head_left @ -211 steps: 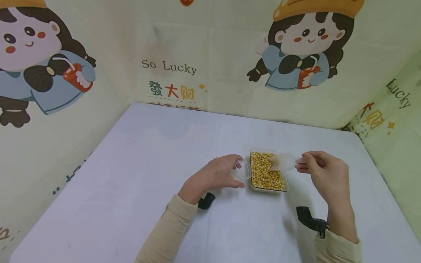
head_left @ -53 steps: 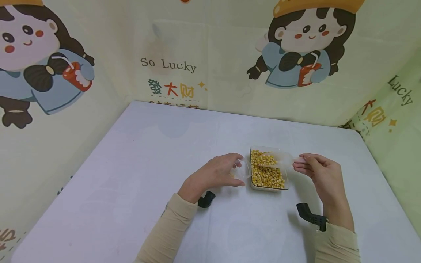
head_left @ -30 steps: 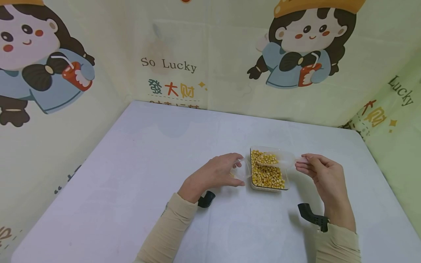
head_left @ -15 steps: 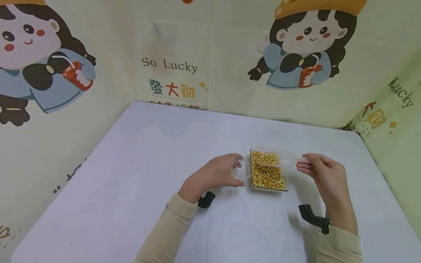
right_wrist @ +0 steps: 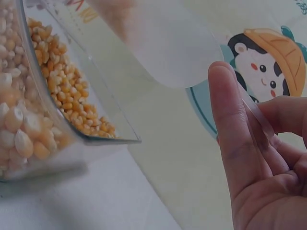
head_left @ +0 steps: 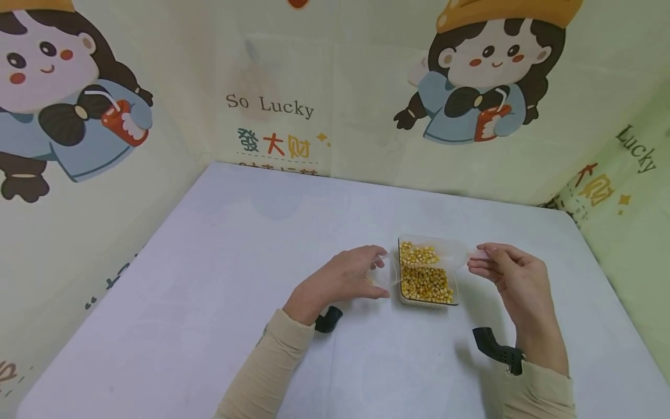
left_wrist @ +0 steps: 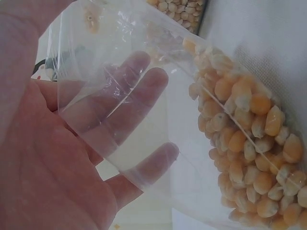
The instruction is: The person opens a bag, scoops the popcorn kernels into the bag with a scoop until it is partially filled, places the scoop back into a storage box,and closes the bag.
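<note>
In the head view my left hand [head_left: 342, 273] curves around a clear plastic bag [head_left: 384, 274]. The left wrist view shows a heap of corn kernels [left_wrist: 249, 148] inside that bag, with several fingers seen through the film. My right hand [head_left: 518, 282] pinches the handle of a translucent white scoop [head_left: 454, 254] between thumb and fingers. Yellow kernels lie in the scoop's front part, which is over the far half of a clear rectangular container [head_left: 426, 304] filled with corn. The bag's mouth is right at the container's left side.
A white-covered table [head_left: 251, 291] carries the container. Behind it and at the sides hang pale curtains [head_left: 361, 105] printed with cartoon figures. A black wrist mount [head_left: 497, 349] sits on the right wrist, another [head_left: 328, 320] at the left.
Seven seconds ago the scoop showed no distinct load of kernels; now it bears some above the container. Over the last second the right hand and scoop shift only slightly. The left hand stays put.
</note>
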`<action>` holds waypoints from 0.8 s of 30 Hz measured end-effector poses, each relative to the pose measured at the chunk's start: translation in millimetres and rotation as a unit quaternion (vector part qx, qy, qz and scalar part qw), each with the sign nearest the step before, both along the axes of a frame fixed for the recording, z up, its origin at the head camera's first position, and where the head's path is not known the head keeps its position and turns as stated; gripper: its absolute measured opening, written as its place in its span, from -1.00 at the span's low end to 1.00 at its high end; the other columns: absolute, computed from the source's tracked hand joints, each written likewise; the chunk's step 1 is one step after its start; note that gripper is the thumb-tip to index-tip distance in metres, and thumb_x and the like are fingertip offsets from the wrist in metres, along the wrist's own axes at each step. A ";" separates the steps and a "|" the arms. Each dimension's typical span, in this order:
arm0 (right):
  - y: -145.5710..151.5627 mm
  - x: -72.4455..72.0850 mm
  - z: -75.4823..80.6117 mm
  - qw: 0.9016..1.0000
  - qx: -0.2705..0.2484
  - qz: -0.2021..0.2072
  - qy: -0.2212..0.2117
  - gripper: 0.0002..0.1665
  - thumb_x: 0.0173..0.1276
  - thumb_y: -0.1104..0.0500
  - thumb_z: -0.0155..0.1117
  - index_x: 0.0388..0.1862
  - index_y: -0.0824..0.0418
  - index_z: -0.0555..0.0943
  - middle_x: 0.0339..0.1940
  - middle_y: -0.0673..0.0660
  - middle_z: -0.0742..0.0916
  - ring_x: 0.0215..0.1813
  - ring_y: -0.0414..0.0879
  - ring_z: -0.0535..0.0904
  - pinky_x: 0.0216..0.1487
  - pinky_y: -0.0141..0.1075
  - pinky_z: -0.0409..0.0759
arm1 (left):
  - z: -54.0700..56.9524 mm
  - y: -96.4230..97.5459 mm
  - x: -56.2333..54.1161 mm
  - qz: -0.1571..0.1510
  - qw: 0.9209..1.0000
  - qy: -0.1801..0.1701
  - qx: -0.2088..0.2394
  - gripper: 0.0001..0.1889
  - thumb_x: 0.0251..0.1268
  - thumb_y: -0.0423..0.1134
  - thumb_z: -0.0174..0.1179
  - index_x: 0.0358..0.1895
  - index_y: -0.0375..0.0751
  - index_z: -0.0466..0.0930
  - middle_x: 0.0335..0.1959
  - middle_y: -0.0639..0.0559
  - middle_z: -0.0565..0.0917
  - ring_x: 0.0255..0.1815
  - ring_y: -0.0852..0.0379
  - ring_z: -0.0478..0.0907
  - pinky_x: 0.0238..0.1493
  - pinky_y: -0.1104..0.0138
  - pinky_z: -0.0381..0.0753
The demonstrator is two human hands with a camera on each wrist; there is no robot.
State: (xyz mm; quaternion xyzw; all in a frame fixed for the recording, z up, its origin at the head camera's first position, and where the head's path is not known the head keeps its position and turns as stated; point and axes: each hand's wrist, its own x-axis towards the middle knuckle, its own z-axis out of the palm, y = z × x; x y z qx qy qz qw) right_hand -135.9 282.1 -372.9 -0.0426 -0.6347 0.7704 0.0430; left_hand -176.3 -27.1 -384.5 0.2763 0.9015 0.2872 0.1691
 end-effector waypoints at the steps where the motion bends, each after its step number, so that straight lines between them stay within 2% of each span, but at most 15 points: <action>1: -0.9 -0.1 0.3 1.000 0.003 0.001 0.001 -0.71 0.41 0.12 0.28 -0.09 0.35 0.67 -0.29 0.08 0.80 -0.29 -0.11 0.79 -0.19 -0.29 0.72 | -0.4 -0.2 0.1 0.001 1.000 0.000 0.000 -0.17 0.14 0.10 0.41 0.44 -0.07 0.26 0.21 0.11 0.61 0.21 0.13 0.55 0.20 0.27 0.53; 8: -7.6 -0.2 3.5 1.000 0.027 0.006 0.007 -0.70 0.42 0.13 0.26 -0.08 0.36 0.66 -0.26 0.07 0.80 -0.29 -0.11 0.79 -0.20 -0.29 0.72 | -1.9 -0.8 -0.7 0.001 1.000 0.001 0.003 -0.16 0.13 0.11 0.42 0.44 -0.07 0.27 0.21 0.12 0.61 0.20 0.14 0.55 0.20 0.28 0.53; 18: -15.2 1.6 9.9 0.998 0.027 0.051 0.028 -0.78 0.47 0.19 0.20 -0.11 0.34 0.66 -0.28 0.10 0.81 -0.31 -0.08 0.80 -0.16 -0.28 0.71 | -0.6 -0.6 0.0 0.001 1.000 0.001 0.003 -0.16 0.14 0.10 0.41 0.44 -0.08 0.26 0.21 0.11 0.61 0.20 0.13 0.55 0.19 0.26 0.53; 24: -21.6 3.0 13.6 0.997 0.071 0.036 0.016 -0.75 0.45 0.14 0.24 -0.13 0.33 0.68 -0.35 0.09 0.82 -0.34 -0.09 0.79 -0.16 -0.29 0.72 | -0.5 -0.9 -0.1 0.001 1.000 0.004 0.005 -0.17 0.13 0.11 0.42 0.43 -0.07 0.28 0.18 0.13 0.61 0.17 0.16 0.56 0.17 0.28 0.54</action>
